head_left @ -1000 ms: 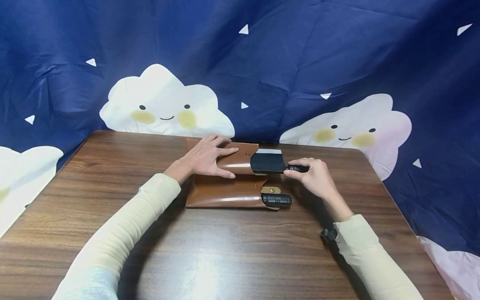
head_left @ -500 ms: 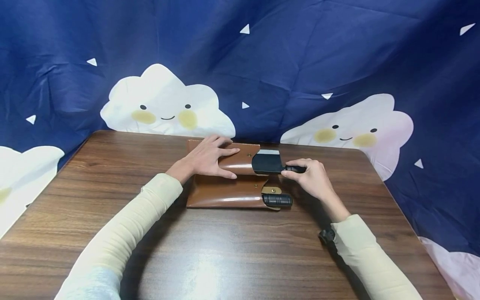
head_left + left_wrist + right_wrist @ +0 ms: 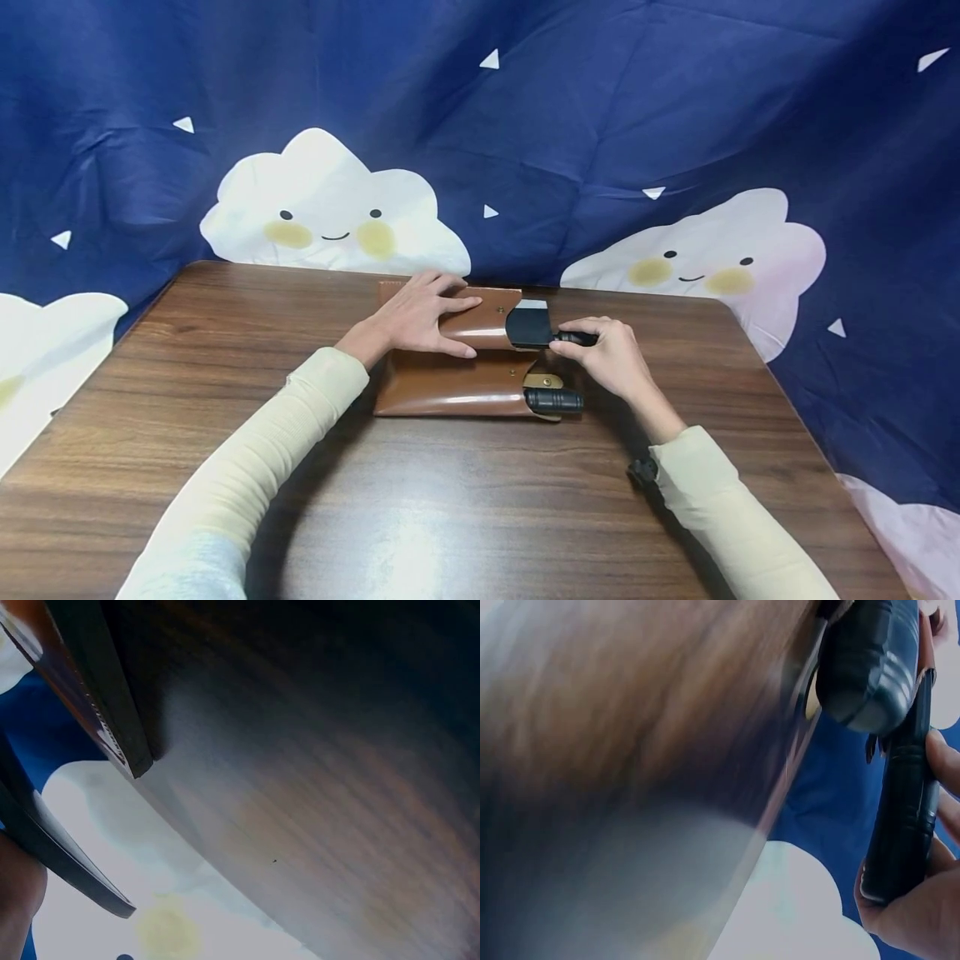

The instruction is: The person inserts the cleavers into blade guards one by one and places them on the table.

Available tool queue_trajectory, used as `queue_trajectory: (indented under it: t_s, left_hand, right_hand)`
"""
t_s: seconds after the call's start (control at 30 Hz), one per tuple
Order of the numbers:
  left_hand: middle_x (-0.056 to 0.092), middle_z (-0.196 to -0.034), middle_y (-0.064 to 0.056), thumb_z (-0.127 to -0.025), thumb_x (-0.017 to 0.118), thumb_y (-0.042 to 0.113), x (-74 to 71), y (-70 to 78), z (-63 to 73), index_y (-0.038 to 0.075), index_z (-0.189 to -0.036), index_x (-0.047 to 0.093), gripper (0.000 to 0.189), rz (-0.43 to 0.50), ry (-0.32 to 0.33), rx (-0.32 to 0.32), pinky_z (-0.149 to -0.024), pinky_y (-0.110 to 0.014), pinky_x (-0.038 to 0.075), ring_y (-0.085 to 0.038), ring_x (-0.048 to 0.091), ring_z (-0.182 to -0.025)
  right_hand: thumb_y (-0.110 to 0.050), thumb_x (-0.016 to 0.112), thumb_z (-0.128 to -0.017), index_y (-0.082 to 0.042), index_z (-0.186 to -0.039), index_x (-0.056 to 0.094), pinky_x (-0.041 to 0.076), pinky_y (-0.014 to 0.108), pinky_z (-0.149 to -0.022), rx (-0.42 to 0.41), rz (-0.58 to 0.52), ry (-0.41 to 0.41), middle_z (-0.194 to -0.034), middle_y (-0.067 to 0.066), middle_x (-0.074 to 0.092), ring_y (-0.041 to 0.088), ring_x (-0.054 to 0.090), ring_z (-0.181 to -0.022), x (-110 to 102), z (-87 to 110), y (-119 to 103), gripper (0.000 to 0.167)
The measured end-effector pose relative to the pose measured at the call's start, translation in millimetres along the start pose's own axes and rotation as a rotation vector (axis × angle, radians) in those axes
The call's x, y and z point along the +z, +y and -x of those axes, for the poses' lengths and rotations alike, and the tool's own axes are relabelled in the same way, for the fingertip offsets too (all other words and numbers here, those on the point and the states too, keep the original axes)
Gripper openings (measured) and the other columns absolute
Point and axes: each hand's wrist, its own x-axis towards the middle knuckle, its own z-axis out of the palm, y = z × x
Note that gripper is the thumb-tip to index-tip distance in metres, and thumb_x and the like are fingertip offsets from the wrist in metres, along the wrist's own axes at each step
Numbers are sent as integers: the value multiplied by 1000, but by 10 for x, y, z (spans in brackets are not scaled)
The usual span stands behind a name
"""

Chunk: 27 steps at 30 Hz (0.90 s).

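My right hand [image 3: 609,354] pinches the black handle [image 3: 900,817] of a cleaver [image 3: 529,327] between thumb and fingers. The dark blade, pale along its far edge, sits partly inside a glossy brown leather sheath [image 3: 489,332], and a short stretch of it shows outside the mouth. Spread on top of that sheath, my left hand [image 3: 420,317] presses it with fairly straight fingers, the thumb at the near edge. Just nearer to me lies a second brown sheath [image 3: 450,392], overlapped by the first. A ridged black handle [image 3: 555,401] sticks out of its right end.
Both sheaths lie toward the back of a brown wood-grain table [image 3: 420,500]. Behind the far edge hangs a blue cloth [image 3: 525,125] printed with white smiling clouds. A tan snap strap [image 3: 543,381] shows beside the second sheath's handle.
My right hand has moved left, and the cleaver has slid deeper into the upper sheath, so less blade shows. My left hand has stayed nearly still on the sheath.
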Motion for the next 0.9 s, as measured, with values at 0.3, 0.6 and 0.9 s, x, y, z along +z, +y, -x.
queue_trajectory:
  t_s: [0.3,0.6,0.9]
  left_hand:
    - [49,-142,-8,-72,64,84,19,-32,32,26,-144,60,93,13,6,3,-106,-42,32,-27,41,-125]
    - [49,-143,-8,-73,65,83,-8,-13,32,25,-145,60,93,31,1,-1,-107,-43,31,-27,40,-127]
    - [50,-141,-8,-73,65,83,-1,-13,37,25,-144,60,92,35,5,0,-106,-43,32,-27,41,-125]
  right_hand:
    - [-20,87,-81,-4,-104,80,50,48,-91,-17,6,10,-105,12,76,34,67,-105,81,-8,-26,30]
    - [-21,88,-80,-5,-104,81,51,46,-89,-47,25,20,-104,11,76,31,68,-102,109,-20,-41,30]
    - [-16,85,-84,-1,-109,79,50,48,-93,-83,4,-15,-108,12,75,32,67,-108,102,-3,-29,30]
